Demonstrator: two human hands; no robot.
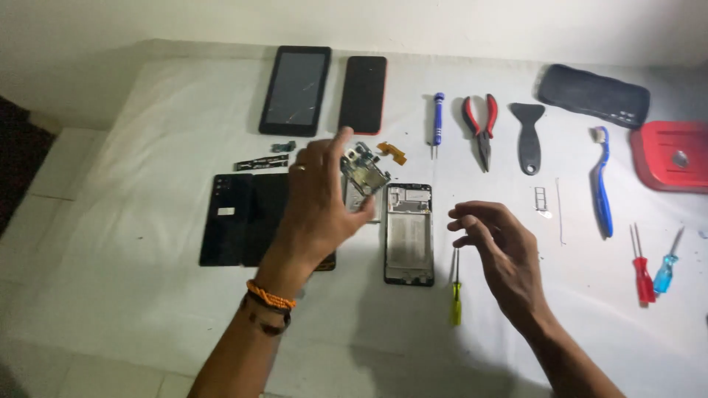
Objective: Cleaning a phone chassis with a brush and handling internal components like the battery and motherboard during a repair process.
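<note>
Left fingers: the left hand (318,197) is pinching a small circuit board (363,171) at its lower left edge, thumb and fingertips closing on it, index finger pointing up past it.
Circuit board: it is being held tilted in the air, just above and left of the open phone frame (408,234), which is serving here as the landmark.
Right fingers: the right hand (500,254) is hovering just right of the phone frame, fingers loosely curled and gripping nothing.
Left of the frame: 2 dark back panels (240,219) are lying side by side, partly covered by the left wrist; small flex strips (262,163) are lying above them.
Above the frame: an orange flex cable (393,152) is lying near, and a black tablet (295,90) and a red-edged phone (363,94) are lying further up, near the far table edge.
Right of the frame: a yellow screwdriver (456,289) is lying just beside it; a blue screwdriver (438,121), red pliers (480,129), a black scraper (527,136) and a blue toothbrush (602,183) are lying well apart from it.
Open room: the white cloth (133,258) below the frame is giving both hands space.
Hard to make out: the board's small parts are blurring; a red box (671,155) is being cut off at the right border.
</note>
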